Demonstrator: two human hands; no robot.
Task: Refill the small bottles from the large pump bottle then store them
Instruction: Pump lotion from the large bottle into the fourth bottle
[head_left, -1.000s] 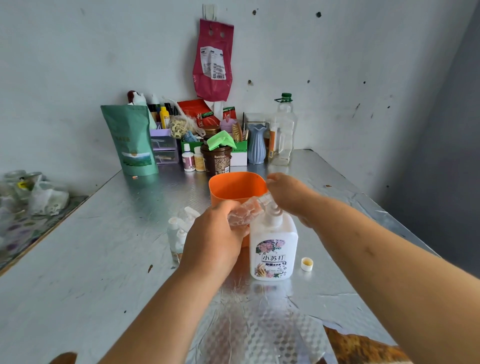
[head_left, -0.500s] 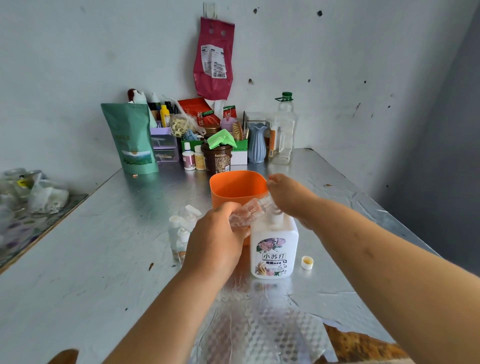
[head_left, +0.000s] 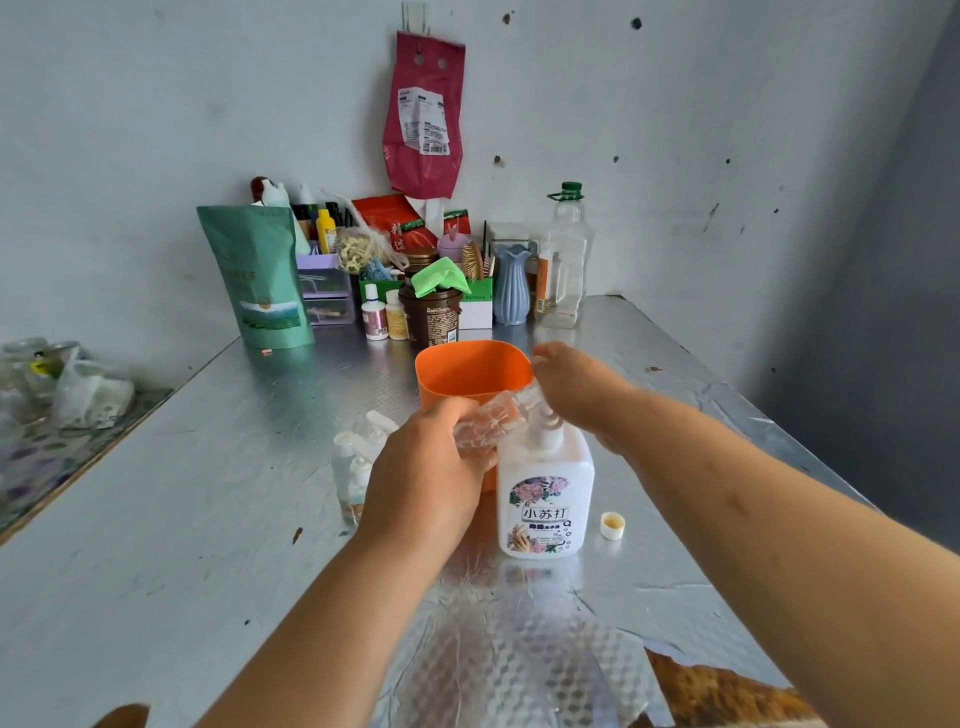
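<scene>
Where the foil-covered desk (head_left: 182, 493) carries the work, an orange tub (head_left: 467, 366) stands just beyond both sets of fingers. The large pump bottle (head_left: 545, 499) stands upright beneath the right hand (head_left: 576, 389), just right of the left hand (head_left: 423, 478). Left fingers are wrapped round a clear small bottle (head_left: 483, 423), its long axis near horizontal and one end pointing right toward the pump head; this alignment probably governs the coming squirt. Right fingers arch over the pump head, and whether they press or grip cannot be told. Spout tip and bottle mouth are hidden. Spare small bottles (head_left: 350, 467) stand left of the left fingers, partly covered. A loose cap (head_left: 612, 525) lies below the right fingers.
</scene>
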